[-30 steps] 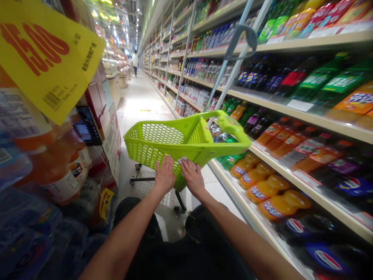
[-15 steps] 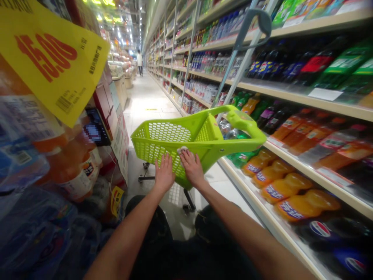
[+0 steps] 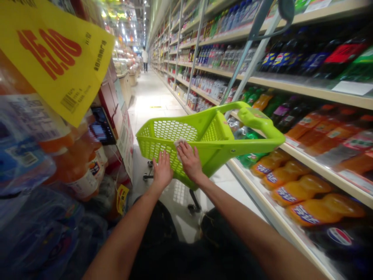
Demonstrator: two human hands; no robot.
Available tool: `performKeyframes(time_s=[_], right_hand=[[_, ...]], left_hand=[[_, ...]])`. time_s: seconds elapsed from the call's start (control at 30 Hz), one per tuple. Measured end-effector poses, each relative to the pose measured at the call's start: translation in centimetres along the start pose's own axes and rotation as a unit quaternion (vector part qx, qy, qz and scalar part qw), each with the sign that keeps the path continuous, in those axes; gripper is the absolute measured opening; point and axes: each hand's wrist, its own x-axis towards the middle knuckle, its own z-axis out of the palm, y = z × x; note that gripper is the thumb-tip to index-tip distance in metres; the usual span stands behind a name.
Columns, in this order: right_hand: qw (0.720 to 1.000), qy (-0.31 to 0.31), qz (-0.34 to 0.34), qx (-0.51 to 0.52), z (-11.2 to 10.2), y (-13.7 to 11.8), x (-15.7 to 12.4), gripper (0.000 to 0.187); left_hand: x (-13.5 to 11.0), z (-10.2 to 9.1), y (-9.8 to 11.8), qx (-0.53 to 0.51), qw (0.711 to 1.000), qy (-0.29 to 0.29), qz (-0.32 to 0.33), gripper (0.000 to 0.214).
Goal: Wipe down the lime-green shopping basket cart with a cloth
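Note:
A bright green plastic shopping cart (image 3: 221, 157) stands crosswise in front of me, its handle toward the shelves on the right. My right hand (image 3: 190, 161) presses a crumpled white cloth or tissue (image 3: 180, 142) against the near side wall, close to the top rim. The cloth is mostly covered by the fingers. Lower and to the left, my left hand (image 3: 163, 170) lies against the perforated side with its fingers stretched out and nothing in it. The cart's basket has a honeycomb of holes, and its dark legs and wheels (image 3: 194, 208) show below.
Shelves of drink bottles (image 3: 309, 194) line the right side, with a blue-grey frame (image 3: 237, 66) leaning by them. Stacked bottles (image 3: 81, 175) and a yellow price sign (image 3: 55, 58) crowd the left. Down the aisle (image 3: 154, 89) a person (image 3: 145, 58) is seen from afar.
My right hand has slid the cloth toward the cart's front end and up to the rim. My left hand has shifted slightly the same way. The view has turned a little left.

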Motion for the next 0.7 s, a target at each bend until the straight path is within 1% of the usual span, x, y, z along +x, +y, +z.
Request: performKeyframes(time_s=[0.03, 0.1, 0.2, 0.27, 0.33, 0.4, 0.5, 0.57, 0.63, 0.7], right_hand=[[1.000, -0.009, -0.006, -0.003, 0.4, 0.0, 0.2, 0.049], [0.999, -0.039, -0.019, -0.005, 1.6, -0.2, -0.2, 0.047], [0.996, -0.089, -0.032, 0.005, 3.5, -0.6, -2.3, 0.046], [0.992, -0.114, -0.046, 0.017, 4.2, -1.0, -3.6, 0.046], [0.991, -0.119, -0.063, 0.029, 4.3, -1.4, -3.8, 0.046], [0.993, -0.095, -0.066, 0.036, 3.9, -1.8, -2.8, 0.046], [0.998, -0.034, -0.045, 0.035, 3.2, -2.2, 0.3, 0.046], [0.999, -0.013, -0.039, 0.029, 3.1, -2.4, 2.3, 0.045], [0.998, -0.021, -0.045, 0.024, 3.5, -2.5, 3.1, 0.043], [0.997, -0.048, -0.057, 0.024, 4.3, -2.6, 2.7, 0.042]], left_hand=[[0.1, -0.1, -0.1, 0.001, 1.000, 0.001, 0.000, 0.066], [0.2, -0.2, -0.4, 0.003, 1.000, 0.005, 0.005, 0.065], [-0.2, 0.3, -0.8, 0.007, 1.000, 0.011, 0.015, 0.064], [-0.4, 0.7, -1.1, 0.009, 1.000, 0.012, 0.019, 0.063], [-0.6, 1.2, -1.6, 0.008, 1.000, 0.014, 0.019, 0.064], [-0.6, 1.4, -2.1, 0.005, 1.000, 0.019, 0.018, 0.064], [-0.2, 1.4, -2.9, -0.003, 1.000, 0.028, 0.012, 0.065], [0.1, 1.2, -3.4, -0.006, 0.999, 0.034, 0.006, 0.065], [0.2, 1.1, -3.7, -0.008, 0.999, 0.037, 0.002, 0.065], [0.2, 1.0, -4.0, -0.008, 0.999, 0.040, 0.002, 0.065]])
